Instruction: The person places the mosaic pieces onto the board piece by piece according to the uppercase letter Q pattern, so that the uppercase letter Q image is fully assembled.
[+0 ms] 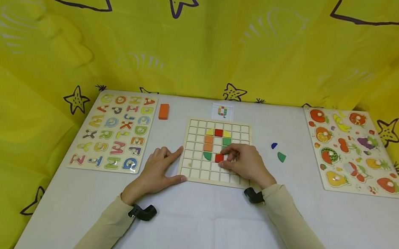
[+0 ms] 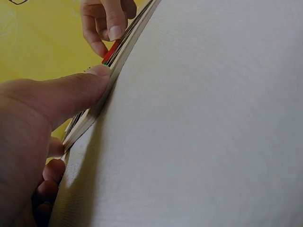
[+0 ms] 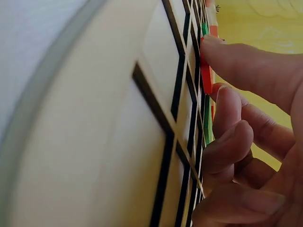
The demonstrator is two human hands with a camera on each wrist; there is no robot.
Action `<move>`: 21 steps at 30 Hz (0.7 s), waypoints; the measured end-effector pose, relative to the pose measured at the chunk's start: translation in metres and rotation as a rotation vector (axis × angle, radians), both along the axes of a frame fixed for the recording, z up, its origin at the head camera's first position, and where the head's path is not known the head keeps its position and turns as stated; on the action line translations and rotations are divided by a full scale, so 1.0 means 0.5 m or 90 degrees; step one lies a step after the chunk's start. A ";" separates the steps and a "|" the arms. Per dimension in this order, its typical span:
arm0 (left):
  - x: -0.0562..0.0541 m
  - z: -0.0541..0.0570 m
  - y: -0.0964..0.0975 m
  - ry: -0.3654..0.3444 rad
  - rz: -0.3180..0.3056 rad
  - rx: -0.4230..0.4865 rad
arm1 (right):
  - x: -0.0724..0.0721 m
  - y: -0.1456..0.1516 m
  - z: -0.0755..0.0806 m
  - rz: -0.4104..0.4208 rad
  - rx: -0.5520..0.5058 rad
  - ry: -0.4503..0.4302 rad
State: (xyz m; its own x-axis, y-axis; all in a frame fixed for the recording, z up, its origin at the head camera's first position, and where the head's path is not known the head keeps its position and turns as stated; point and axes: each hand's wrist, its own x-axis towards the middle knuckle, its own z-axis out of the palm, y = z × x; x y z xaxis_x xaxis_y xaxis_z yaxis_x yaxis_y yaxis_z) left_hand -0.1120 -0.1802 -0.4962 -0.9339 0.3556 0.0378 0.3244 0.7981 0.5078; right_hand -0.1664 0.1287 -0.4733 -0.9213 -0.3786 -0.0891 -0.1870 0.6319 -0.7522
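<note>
On the white table lies a wooden grid board (image 1: 192, 171) with coloured pieces set in its squares. My right hand (image 1: 249, 162) pinches a red square tile (image 1: 219, 158) over the lower middle of the grid; in the right wrist view the tile (image 3: 206, 68) is between thumb and finger. My left hand (image 1: 157, 170) rests at the board's left edge, thumb at the near left corner and forefinger along the side. In place are another red tile (image 1: 219, 132), orange tiles (image 1: 208, 143), a green quarter-round (image 1: 207, 156) and yellow corner pieces (image 1: 210, 132). The right hand partly covers the grid's right side.
A pattern card (image 1: 222, 111) lies behind the board. A blue half-round (image 1: 274, 145) and a green quarter-round (image 1: 281, 157) lie loose to the right. An orange block (image 1: 163, 111) and letter puzzle (image 1: 111, 133) are left; a fruit puzzle (image 1: 357, 154) is at far right.
</note>
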 end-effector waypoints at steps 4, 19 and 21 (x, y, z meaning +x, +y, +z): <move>0.001 0.004 0.001 -0.005 0.000 0.001 | -0.002 -0.002 -0.002 0.006 -0.003 0.009; 0.001 0.010 0.001 -0.014 -0.003 -0.001 | -0.010 -0.019 -0.004 -0.006 0.015 0.023; 0.001 0.009 0.000 -0.012 -0.004 0.000 | -0.011 -0.020 -0.004 -0.008 0.015 0.024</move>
